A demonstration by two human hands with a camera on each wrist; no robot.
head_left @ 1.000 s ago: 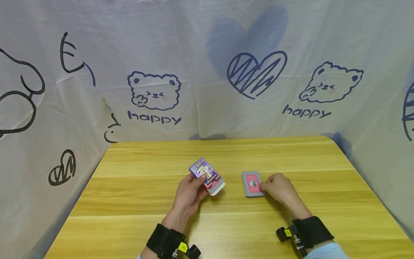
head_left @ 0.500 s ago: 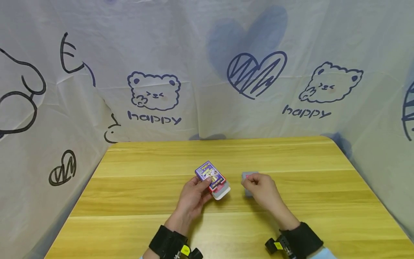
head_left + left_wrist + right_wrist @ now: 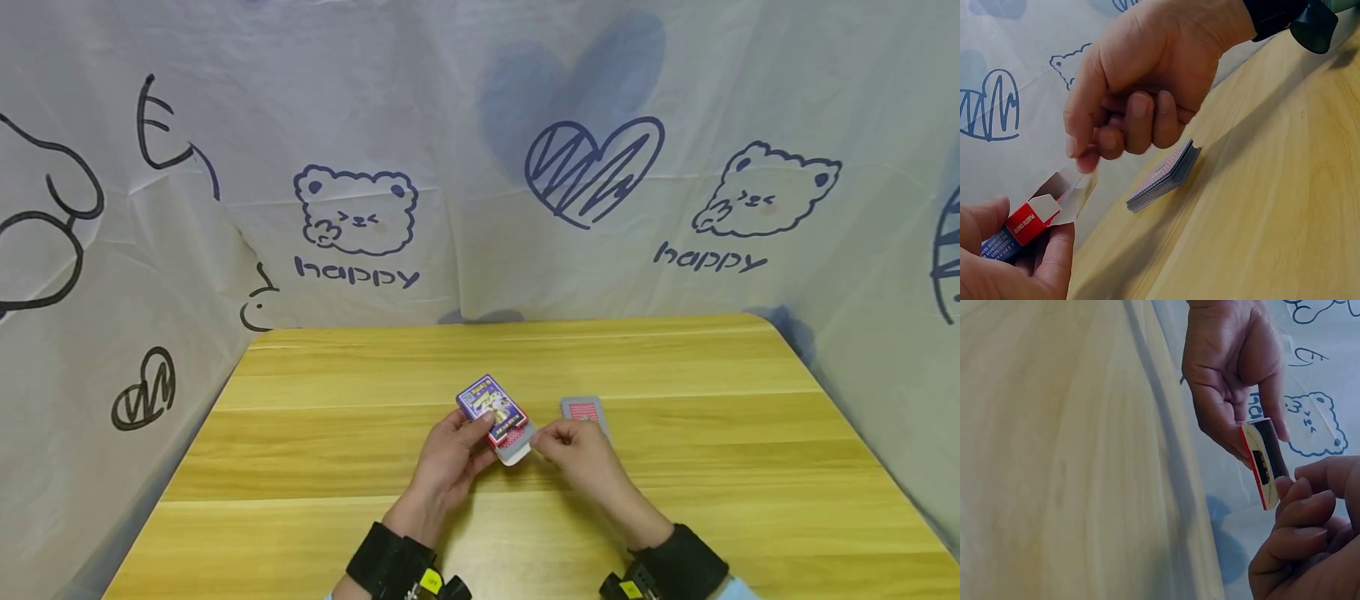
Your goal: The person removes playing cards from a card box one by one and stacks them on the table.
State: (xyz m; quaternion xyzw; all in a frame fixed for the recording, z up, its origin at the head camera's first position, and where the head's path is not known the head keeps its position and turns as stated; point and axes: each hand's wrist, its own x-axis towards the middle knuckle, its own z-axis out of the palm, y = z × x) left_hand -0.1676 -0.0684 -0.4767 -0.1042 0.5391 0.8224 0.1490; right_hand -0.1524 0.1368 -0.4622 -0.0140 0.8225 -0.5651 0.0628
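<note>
Left hand [image 3: 448, 457] grips card box [image 3: 492, 412] at frame centre, thumb and fingers curled round it, open flap [image 3: 516, 450] toward right. Right hand [image 3: 579, 454] has left card deck [image 3: 583, 412], moved left; curled fingertips [image 3: 1088, 159] now at flap, pinch likely, contact unclear. Deck lies flat on table [image 3: 315, 433] just right of box, behind right hand. Judged: work has shifted from deck to box opening.

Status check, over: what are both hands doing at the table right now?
Left hand grips purple-and-red card box. Right hand pinches its open white flap. Red-backed card deck lies untouched on wooden table. Nothing in the way.
</note>
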